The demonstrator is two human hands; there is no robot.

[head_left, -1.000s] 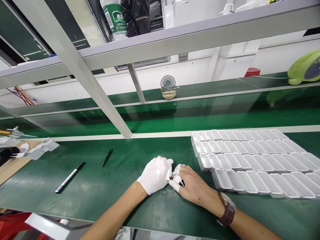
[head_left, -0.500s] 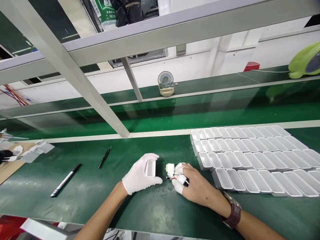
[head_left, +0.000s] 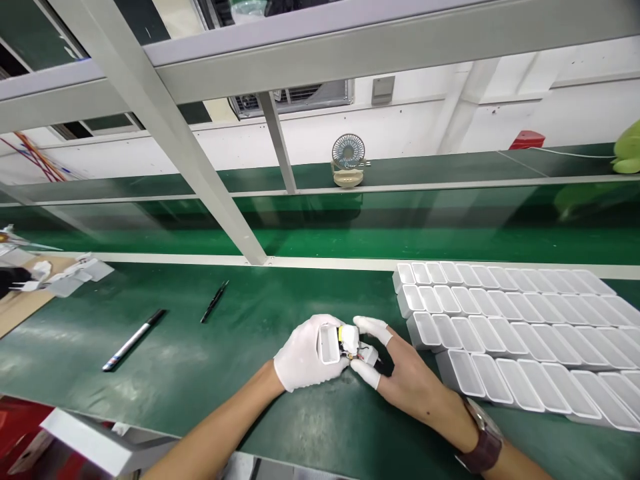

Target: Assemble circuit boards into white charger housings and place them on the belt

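My left hand [head_left: 305,357], in a white glove, is closed around a small white plastic case [head_left: 329,345], its open side toward me. White finger covers are on my right hand [head_left: 407,373]. Its thumb and fingers are around a small electronic assembly [head_left: 351,340] with a white block, a yellow part and what look like plug parts on the right. The assembly is at the right edge of the case; I cannot tell how far inside it sits. The fingertips of both hands nearly meet below it.
Rows of open white plastic cases [head_left: 520,333] stand on the green bench at right. A marker [head_left: 133,341] and a black pen [head_left: 215,302] lie at left. White parts on cardboard [head_left: 25,310] are at far left. A small fan [head_left: 349,160] stands on the back ledge.
Both hands have come together. The case in my left hand has moved right and now meets the assembly in my right hand. The camera view has shifted slightly.
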